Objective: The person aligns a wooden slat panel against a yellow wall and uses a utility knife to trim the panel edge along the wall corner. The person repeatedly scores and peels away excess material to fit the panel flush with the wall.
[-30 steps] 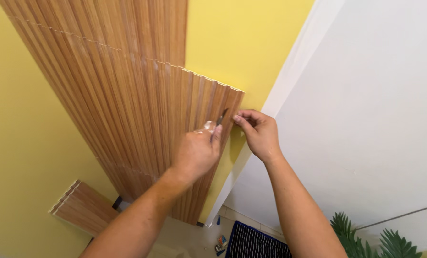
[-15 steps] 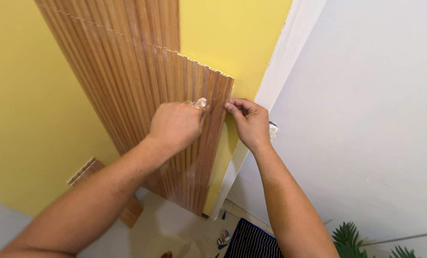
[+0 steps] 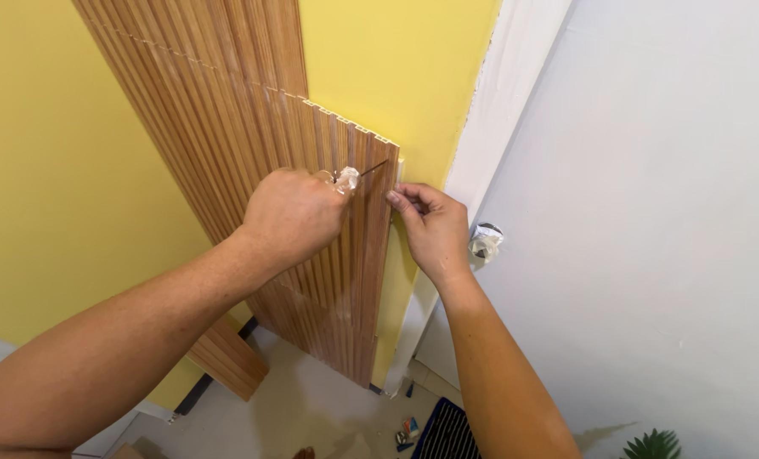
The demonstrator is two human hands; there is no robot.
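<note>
Two hands at the fluted wood panel [image 3: 252, 170] | left hand [image 3: 290, 217] grips a thin blade [image 3: 371, 168], pointing two o'clock | right hand [image 3: 430, 229] pinches the panel's right edge.

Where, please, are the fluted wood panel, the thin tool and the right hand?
fluted wood panel [image 3: 226, 144], head view, on its ribbed face.
thin tool [image 3: 373, 168], head view, on its dark shaft.
right hand [image 3: 435, 229], head view, on its back.
</note>
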